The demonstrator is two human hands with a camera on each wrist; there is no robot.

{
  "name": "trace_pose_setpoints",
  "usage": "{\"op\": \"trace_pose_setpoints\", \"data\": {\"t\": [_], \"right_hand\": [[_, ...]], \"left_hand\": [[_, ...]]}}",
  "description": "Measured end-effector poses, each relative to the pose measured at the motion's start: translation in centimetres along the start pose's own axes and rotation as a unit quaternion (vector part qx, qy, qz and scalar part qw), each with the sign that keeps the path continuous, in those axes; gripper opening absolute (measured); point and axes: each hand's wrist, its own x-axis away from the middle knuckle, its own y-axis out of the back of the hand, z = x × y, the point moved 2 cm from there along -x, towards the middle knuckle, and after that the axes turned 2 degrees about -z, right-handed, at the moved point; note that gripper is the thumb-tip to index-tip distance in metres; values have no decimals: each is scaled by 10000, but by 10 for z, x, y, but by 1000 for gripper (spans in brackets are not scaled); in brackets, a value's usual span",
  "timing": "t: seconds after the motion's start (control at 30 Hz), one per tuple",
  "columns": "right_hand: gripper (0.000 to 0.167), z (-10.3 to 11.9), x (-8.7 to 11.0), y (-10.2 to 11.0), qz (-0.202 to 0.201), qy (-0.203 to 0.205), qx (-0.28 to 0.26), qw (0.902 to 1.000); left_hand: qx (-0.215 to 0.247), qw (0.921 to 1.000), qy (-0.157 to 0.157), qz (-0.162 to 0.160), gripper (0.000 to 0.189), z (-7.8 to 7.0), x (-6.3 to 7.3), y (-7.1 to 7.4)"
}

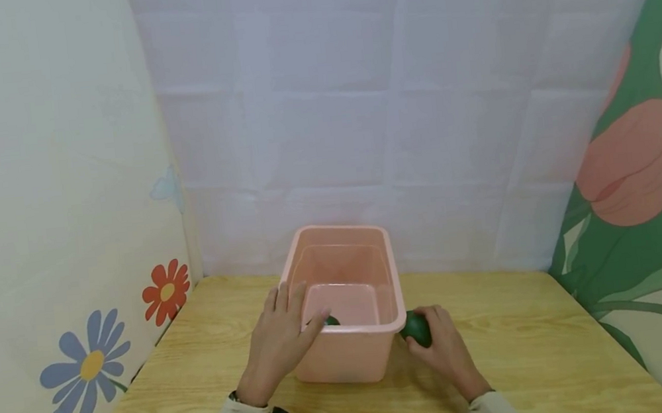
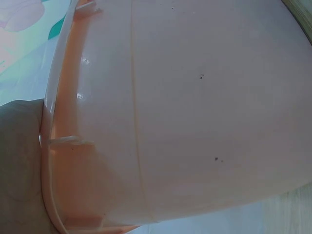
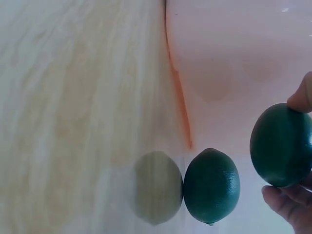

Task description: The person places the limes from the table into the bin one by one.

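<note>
A pink plastic bin (image 1: 343, 358) stands upright on the table. My left hand (image 1: 280, 334) rests over its near left corner, fingers extended across the rim, and in the left wrist view part of this hand (image 2: 19, 165) lies against the rim. Just outside the bin's near right corner, my right hand (image 1: 445, 348) grips a dark green lime (image 3: 281, 145) between thumb and fingers. Another green lime (image 3: 211, 185) shows below the held one in the right wrist view, beside a pale lemon-shaped form (image 3: 157, 187). Inside the bin, part of a green thing (image 1: 331, 321) peeks past my left thumb.
The wood-grain table (image 1: 502, 363) extends to both sides of the bin. Behind it hangs a pale creased sheet (image 1: 324, 134). Flower-printed sheets (image 1: 69, 225) border the left and right sides.
</note>
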Motion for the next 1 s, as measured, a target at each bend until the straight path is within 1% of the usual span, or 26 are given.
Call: {"op": "trace_pose_setpoints", "data": {"t": [0.27, 0.57, 0.77, 0.9, 1.0], "right_hand": [[51, -1, -5, 4, -340, -41, 154, 9993], [53, 2, -7, 11, -1138, 292, 91, 9930], [53, 6, -11, 14, -1380, 342, -19, 9898], [52, 10, -14, 17, -1537, 441, -83, 9871], [52, 12, -16, 20, -1637, 513, -141, 9851]], "left_hand": [[-37, 10000, -66, -14, 73, 0, -1, 0], [-101, 9998, -137, -89, 73, 1, -1, -1], [3, 9999, -104, -58, 74, 2, -1, -2], [121, 9999, -35, 10, 74, 3, 0, -2], [131, 9999, -38, -3, 74, 3, 0, -2]]}}
